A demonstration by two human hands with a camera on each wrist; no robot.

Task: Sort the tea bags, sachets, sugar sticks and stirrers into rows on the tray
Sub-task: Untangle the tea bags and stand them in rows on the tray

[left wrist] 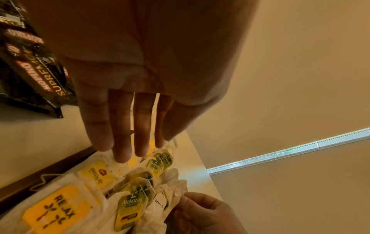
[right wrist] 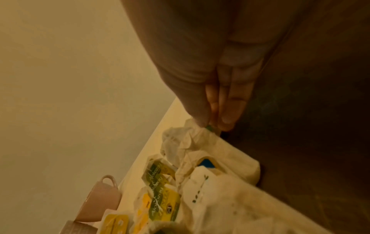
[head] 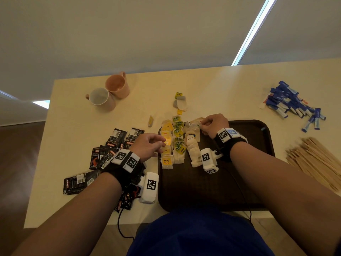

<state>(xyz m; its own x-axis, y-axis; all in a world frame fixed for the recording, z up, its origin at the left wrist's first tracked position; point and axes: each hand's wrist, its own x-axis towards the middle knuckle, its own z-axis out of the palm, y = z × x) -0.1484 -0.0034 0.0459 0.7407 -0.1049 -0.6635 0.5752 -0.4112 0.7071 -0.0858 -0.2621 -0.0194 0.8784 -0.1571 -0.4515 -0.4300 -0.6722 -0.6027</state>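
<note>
**Lining up tea bags on the tray**

On the far left, black Kopiko coffee sachets (head: 103,154) are lying in a loose heap on the pale table (head: 70,115), some under my left wrist; beyond them two mugs (head: 108,93) are standing side by side, touching.

My left hand (head: 147,146) is hovering over the left edge of the dark brown tray (head: 203,191), fingers (left wrist: 122,142) extended and slightly spread, gripping nothing, their tips just above the yellow-tagged tea bags (head: 167,150); beside that row, the green-tagged Alokozay tea bags (head: 178,139) are forming a second row, and plain white tea bags (head: 193,152) a third.

A few stray tea bags (head: 180,103) are sitting on the table beyond the tray.

My right hand (head: 214,124) is resting at the tray's far edge, thumb and fingertips pinching a crumpled white tea bag (right wrist: 192,134) at the head of the white row.

To the right, blue sugar sticks (head: 293,106) are lying piled on the table; nearer me, wooden stirrers (head: 313,159) are lying fanned out, just beside the tray.
</note>
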